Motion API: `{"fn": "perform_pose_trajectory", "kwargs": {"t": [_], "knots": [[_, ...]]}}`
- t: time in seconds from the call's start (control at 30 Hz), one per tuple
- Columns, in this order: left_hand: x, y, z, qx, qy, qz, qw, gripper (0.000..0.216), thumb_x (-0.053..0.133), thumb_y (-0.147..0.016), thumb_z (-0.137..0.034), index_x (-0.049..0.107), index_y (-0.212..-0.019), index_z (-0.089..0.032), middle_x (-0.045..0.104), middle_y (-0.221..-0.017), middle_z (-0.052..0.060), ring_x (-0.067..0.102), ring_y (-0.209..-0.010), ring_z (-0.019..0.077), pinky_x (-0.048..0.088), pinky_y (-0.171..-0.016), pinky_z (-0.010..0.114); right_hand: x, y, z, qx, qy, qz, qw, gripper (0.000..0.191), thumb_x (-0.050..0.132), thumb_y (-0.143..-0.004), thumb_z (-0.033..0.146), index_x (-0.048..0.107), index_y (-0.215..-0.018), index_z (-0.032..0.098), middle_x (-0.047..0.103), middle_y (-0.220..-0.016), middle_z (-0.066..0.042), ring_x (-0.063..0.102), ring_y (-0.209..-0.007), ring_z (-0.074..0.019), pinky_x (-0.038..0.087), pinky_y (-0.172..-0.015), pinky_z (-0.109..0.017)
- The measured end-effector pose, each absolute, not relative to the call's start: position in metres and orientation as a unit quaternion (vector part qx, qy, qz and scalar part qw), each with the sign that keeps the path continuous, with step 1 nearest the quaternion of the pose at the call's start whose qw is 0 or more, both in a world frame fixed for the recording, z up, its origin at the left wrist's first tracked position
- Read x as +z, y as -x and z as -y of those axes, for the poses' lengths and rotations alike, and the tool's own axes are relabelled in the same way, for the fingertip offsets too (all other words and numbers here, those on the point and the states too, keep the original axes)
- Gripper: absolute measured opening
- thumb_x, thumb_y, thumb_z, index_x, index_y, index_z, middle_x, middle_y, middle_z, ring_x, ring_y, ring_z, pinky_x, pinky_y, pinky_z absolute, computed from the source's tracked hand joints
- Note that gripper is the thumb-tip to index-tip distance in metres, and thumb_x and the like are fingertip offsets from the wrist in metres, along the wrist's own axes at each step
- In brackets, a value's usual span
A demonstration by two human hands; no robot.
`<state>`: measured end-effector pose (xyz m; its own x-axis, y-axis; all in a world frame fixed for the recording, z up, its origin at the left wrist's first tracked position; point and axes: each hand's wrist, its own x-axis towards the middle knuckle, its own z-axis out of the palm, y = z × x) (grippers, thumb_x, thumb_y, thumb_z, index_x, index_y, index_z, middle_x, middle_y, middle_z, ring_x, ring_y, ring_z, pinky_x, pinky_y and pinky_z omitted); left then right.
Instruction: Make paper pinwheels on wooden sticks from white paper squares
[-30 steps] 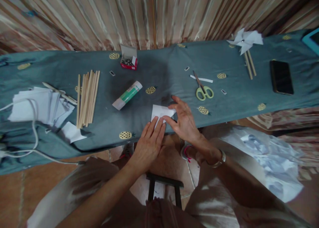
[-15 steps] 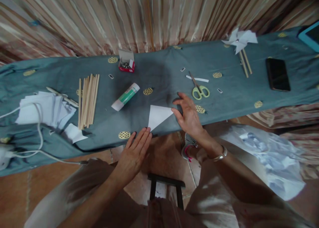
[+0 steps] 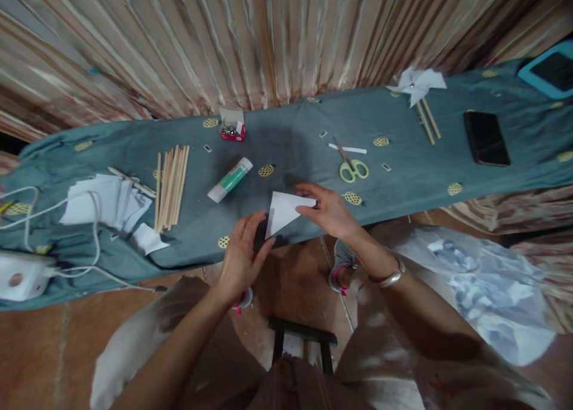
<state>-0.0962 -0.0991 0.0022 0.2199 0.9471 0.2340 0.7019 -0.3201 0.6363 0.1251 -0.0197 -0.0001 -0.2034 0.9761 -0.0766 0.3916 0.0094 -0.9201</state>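
Note:
A white paper folded into a triangle (image 3: 283, 210) is lifted a little off the teal cloth-covered board (image 3: 403, 177) at its near edge. My right hand (image 3: 329, 210) pinches the triangle's right corner. My left hand (image 3: 242, 255) curls its fingers at the triangle's lower left point. Green-handled scissors (image 3: 351, 166) lie just beyond my right hand, and a glue stick (image 3: 230, 179) lies to the upper left of the paper.
Wooden sticks (image 3: 171, 184) and a pile of white paper squares (image 3: 105, 201) lie at left, with a white device and cable (image 3: 22, 276). A red box of pins (image 3: 233, 126), a paper pinwheel (image 3: 416, 85), a black phone (image 3: 486, 138) and a teal tablet (image 3: 548, 73) sit farther off. Striped curtain behind.
The paper went from pressed flat under both hands to a folded triangle raised off the cloth. My left hand slid back, then curled onto its lower corner; my right hand moved onto the right corner.

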Motion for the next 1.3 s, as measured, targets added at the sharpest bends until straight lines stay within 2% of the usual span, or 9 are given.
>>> {"fn": "perform_pose_trajectory", "kwargs": {"t": [0.2, 0.33, 0.47, 0.63, 0.77, 0.87, 1.03, 1.17, 1.3], "knots": [[0.011, 0.068, 0.060, 0.518, -0.503, -0.549, 0.421, 0.080, 0.083, -0.069, -0.037, 0.046, -0.140, -0.026, 0.048, -0.149, 0.013, 0.045, -0.138, 0.0306, 0.039, -0.112, 0.047, 0.008, -0.123, 0.010, 0.627, 0.480, 0.373, 0.487, 0.040, 0.087, -0.057, 0.033, 0.070, -0.091, 0.020, 0.073, -0.081, 0.000, 0.066, -0.070, -0.0138, 0.052, -0.067, -0.028], [0.025, 0.040, 0.046, 0.546, -0.303, -0.485, 0.613, 0.065, 0.087, -0.062, -0.040, 0.064, -0.118, -0.018, 0.070, -0.117, 0.012, 0.066, -0.108, 0.0262, 0.052, -0.094, 0.039, 0.021, -0.119, 0.009, 0.649, 0.458, 0.277, 0.540, 0.039, 0.091, -0.051, 0.034, 0.071, -0.082, 0.021, 0.073, -0.078, 0.001, 0.065, -0.070, -0.0126, 0.051, -0.063, -0.024], [0.037, 0.016, 0.037, 0.564, -0.199, -0.463, 0.654, 0.047, 0.090, -0.055, -0.029, 0.071, -0.095, -0.014, 0.074, -0.098, 0.007, 0.068, -0.089, 0.0191, 0.054, -0.077, 0.030, 0.026, -0.116, 0.009, 0.646, 0.459, 0.297, 0.533, 0.038, 0.089, -0.052, 0.035, 0.071, -0.083, 0.021, 0.073, -0.078, 0.001, 0.065, -0.069, -0.0125, 0.051, -0.064, -0.024], [0.041, 0.004, 0.024, 0.577, -0.162, -0.476, 0.643, 0.042, 0.089, -0.052, -0.023, 0.069, -0.088, -0.015, 0.073, -0.095, 0.004, 0.066, -0.083, 0.0148, 0.051, -0.067, 0.024, 0.033, -0.149, -0.003, 0.409, 0.582, 0.544, 0.445, 0.029, 0.067, -0.081, 0.044, 0.070, -0.096, 0.019, 0.075, -0.086, -0.006, 0.068, -0.077, -0.0195, 0.052, -0.072, -0.032], [0.039, 0.004, 0.016, 0.580, -0.154, -0.464, 0.652, 0.044, 0.091, -0.050, -0.023, 0.068, -0.086, -0.016, 0.071, -0.088, 0.000, 0.065, -0.077, 0.0131, 0.052, -0.066, 0.024, 0.037, -0.190, -0.013, 0.079, 0.730, 0.645, 0.214, 0.023, 0.058, -0.089, 0.026, 0.069, -0.105, 0.014, 0.075, -0.101, -0.017, 0.069, -0.095, -0.0287, 0.050, -0.084, -0.039], [0.037, 0.002, 0.012, 0.572, -0.146, -0.453, 0.668, 0.042, 0.090, -0.050, -0.021, 0.067, -0.085, -0.016, 0.071, -0.084, -0.003, 0.065, -0.074, 0.0115, 0.053, -0.065, 0.024, 0.037, -0.200, -0.017, 0.036, 0.747, 0.657, 0.097, 0.021, 0.058, -0.089, 0.024, 0.069, -0.104, 0.013, 0.075, -0.096, -0.018, 0.069, -0.094, -0.0310, 0.050, -0.081, -0.039], [0.030, -0.008, 0.006, 0.550, -0.127, -0.446, 0.695, 0.041, 0.090, -0.046, -0.015, 0.066, -0.079, -0.014, 0.070, -0.078, -0.003, 0.065, -0.070, 0.0101, 0.052, -0.062, 0.021, 0.036, -0.193, -0.024, 0.038, 0.728, 0.682, 0.059, 0.023, 0.061, -0.088, 0.027, 0.067, -0.105, 0.014, 0.075, -0.096, -0.019, 0.071, -0.090, -0.0306, 0.050, -0.078, -0.037], [0.028, -0.011, -0.001, 0.560, -0.137, -0.440, 0.689, 0.039, 0.089, -0.047, -0.013, 0.066, -0.079, -0.016, 0.071, -0.078, -0.003, 0.066, -0.073, 0.0105, 0.053, -0.067, 0.022, 0.031, -0.198, -0.028, 0.112, 0.731, 0.655, 0.155, 0.020, 0.062, -0.083, 0.022, 0.070, -0.100, 0.017, 0.076, -0.092, -0.014, 0.071, -0.086, -0.0275, 0.052, -0.077, -0.038], [0.029, -0.004, -0.012, 0.580, -0.137, -0.435, 0.675, 0.039, 0.086, -0.047, -0.012, 0.063, -0.078, -0.017, 0.070, -0.078, -0.004, 0.067, -0.079, 0.0131, 0.056, -0.076, 0.029, 0.023, -0.202, -0.021, 0.413, 0.656, 0.504, 0.380, 0.026, 0.074, -0.071, 0.031, 0.069, -0.094, 0.019, 0.076, -0.083, -0.005, 0.069, -0.070, -0.0197, 0.049, -0.055, -0.028]]}}
